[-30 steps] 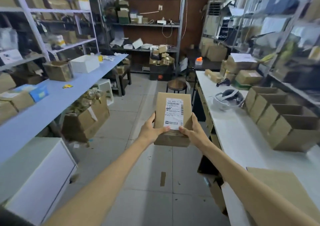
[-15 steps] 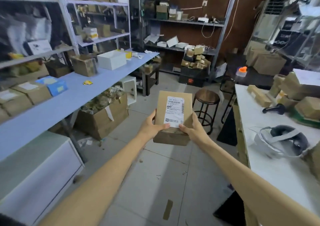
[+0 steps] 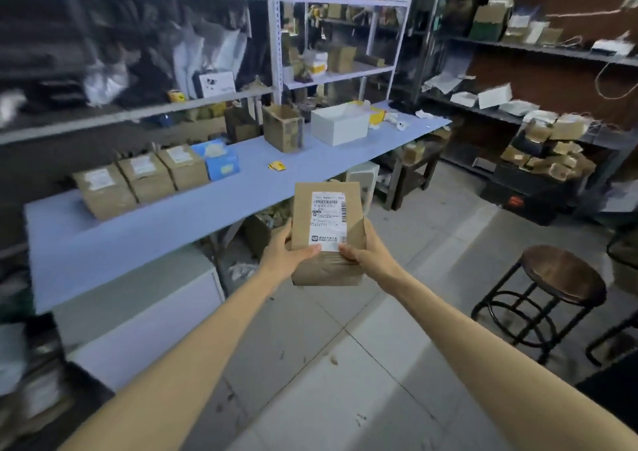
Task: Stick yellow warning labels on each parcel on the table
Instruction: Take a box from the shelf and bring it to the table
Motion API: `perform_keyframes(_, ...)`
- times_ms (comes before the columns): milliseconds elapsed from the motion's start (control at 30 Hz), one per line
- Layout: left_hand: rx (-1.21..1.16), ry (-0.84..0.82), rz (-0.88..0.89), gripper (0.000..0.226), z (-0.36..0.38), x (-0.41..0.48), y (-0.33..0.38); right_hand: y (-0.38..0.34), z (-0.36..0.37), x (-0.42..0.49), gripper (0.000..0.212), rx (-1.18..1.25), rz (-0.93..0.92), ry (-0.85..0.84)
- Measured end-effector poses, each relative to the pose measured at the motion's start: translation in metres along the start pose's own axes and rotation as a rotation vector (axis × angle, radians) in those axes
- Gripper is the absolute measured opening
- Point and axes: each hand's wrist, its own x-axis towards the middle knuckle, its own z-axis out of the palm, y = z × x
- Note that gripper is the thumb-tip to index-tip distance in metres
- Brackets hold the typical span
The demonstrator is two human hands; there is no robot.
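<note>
I hold a brown cardboard parcel point(image 3: 303, 209) with a white shipping label in front of me, above the floor. My left hand point(image 3: 283, 253) grips its left side and my right hand point(image 3: 367, 255) grips its right side, thumbs on the top face. Ahead on the left runs a long blue table point(image 3: 155, 229). Three brown parcels with white labels point(image 3: 138, 179) stand in a row near its left end. A small stack of yellow warning labels point(image 3: 277, 165) lies on the table's middle.
A blue tissue box point(image 3: 221, 164), an open brown box point(image 3: 283, 127) and a white box point(image 3: 340, 126) stand on the table. Metal shelving rises behind it. A round stool point(image 3: 559, 274) stands at the right. A white cabinet point(image 3: 138, 309) sits below the table's near end.
The view has swung left toward the blue table, and the white table on the right has left the frame. Both hands keep the same grip on the parcel.
</note>
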Motion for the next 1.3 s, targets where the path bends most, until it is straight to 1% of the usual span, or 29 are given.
perform_keyframes(33,-0.005,0.033,-0.019,0.074,-0.005,0.014,-0.004,0.001,0.002,0.020,0.057,0.006,-0.005,-0.036)
perform_keyframes(100,-0.015,0.102,-0.037,0.071,-0.013,0.045,-0.009,0.005,0.007,0.066,0.052,0.014,-0.035,-0.102)
perform_keyframes(167,-0.035,0.170,-0.055,0.067,-0.018,0.070,-0.011,0.008,0.014,0.109,0.054,0.028,-0.059,-0.153)
perform_keyframes(233,-0.050,0.224,-0.082,0.066,-0.024,0.094,-0.012,0.007,0.021,0.149,0.059,0.033,-0.075,-0.196)
perform_keyframes(367,-0.026,0.327,-0.120,0.066,-0.044,0.144,-0.018,0.003,0.030,0.220,0.070,0.021,-0.087,-0.336)
perform_keyframes(500,-0.005,0.442,-0.169,0.059,-0.064,0.189,-0.018,-0.006,0.045,0.287,0.061,0.031,-0.111,-0.433)
perform_keyframes(600,0.004,0.498,-0.210,0.063,-0.083,0.223,-0.026,-0.009,0.060,0.334,0.062,0.026,-0.099,-0.488)
perform_keyframes(767,-0.012,0.523,-0.210,0.068,-0.131,0.291,-0.046,-0.014,0.095,0.418,0.070,-0.026,-0.113,-0.553)
perform_keyframes(867,-0.042,0.511,-0.203,0.068,-0.160,0.336,-0.061,-0.018,0.113,0.465,0.067,-0.038,-0.105,-0.550)
perform_keyframes(1000,-0.129,0.499,-0.240,0.068,-0.190,0.391,-0.075,-0.021,0.135,0.522,0.064,-0.028,-0.030,-0.556)
perform_keyframes(1100,-0.145,0.494,-0.280,0.078,-0.210,0.432,-0.086,-0.020,0.147,0.565,0.059,-0.004,0.017,-0.576)
perform_keyframes(1167,-0.157,0.500,-0.312,0.082,-0.216,0.456,-0.095,-0.014,0.153,0.591,0.062,-0.008,0.053,-0.583)
perform_keyframes(1300,-0.183,0.551,-0.380,0.085,-0.228,0.497,-0.121,0.004,0.175,0.641,0.074,-0.042,0.107,-0.596)
